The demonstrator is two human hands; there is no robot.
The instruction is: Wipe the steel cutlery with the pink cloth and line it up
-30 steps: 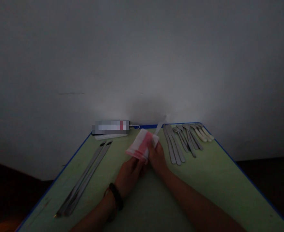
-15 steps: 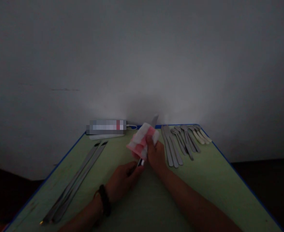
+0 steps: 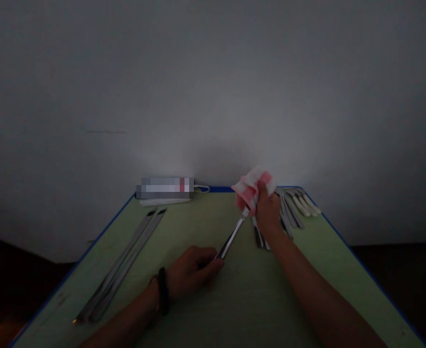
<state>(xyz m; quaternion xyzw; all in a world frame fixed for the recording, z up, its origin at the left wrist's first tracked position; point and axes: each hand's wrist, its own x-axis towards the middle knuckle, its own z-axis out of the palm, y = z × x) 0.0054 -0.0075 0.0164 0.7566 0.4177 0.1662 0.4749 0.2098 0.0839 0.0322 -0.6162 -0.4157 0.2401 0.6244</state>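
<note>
Far left: pixelated box [image 3: 165,188] at the table's far edge, a white strip [image 3: 165,202] along its near side, white cable [image 3: 202,187] looping off its right end. Left: two long metal utensils [image 3: 120,266] lying side by side on the green table [image 3: 198,222], slanting from near left toward far right.

Centre: left hand [image 3: 193,271], dark band [image 3: 163,291] at wrist, grasping the near end of a shiny metal utensil [image 3: 231,238] between thumb and fingers. Utensil held aslant, its far part hidden in the cloth.

Right of centre: right hand [image 3: 269,210] clenched on a pink-and-white cloth [image 3: 253,187], bunched around the utensil's far part, near the table's far edge.

Right: metal cutlery [image 3: 288,210], partly behind the right hand; farther right, pieces with pale handles [image 3: 304,205].
</note>
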